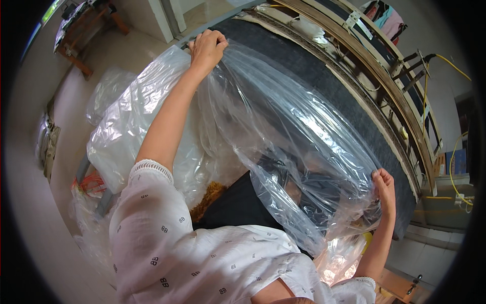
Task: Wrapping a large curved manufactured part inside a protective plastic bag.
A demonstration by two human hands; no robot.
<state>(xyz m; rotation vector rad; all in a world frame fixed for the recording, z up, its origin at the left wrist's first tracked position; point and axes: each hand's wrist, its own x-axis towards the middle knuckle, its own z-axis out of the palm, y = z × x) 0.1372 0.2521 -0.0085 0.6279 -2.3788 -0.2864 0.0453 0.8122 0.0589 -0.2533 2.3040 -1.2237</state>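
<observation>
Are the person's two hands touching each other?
No, the left hand and right hand hold the clear plastic sheet at widely separated spots.

Colourless plastic (316,133), dark grey tabletop (349,101)

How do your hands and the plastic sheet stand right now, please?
Left hand and right hand each gripping clear plastic sheet. Sheet drawn between them along dark work surface. Nothing visibly blocking either hand.
</observation>
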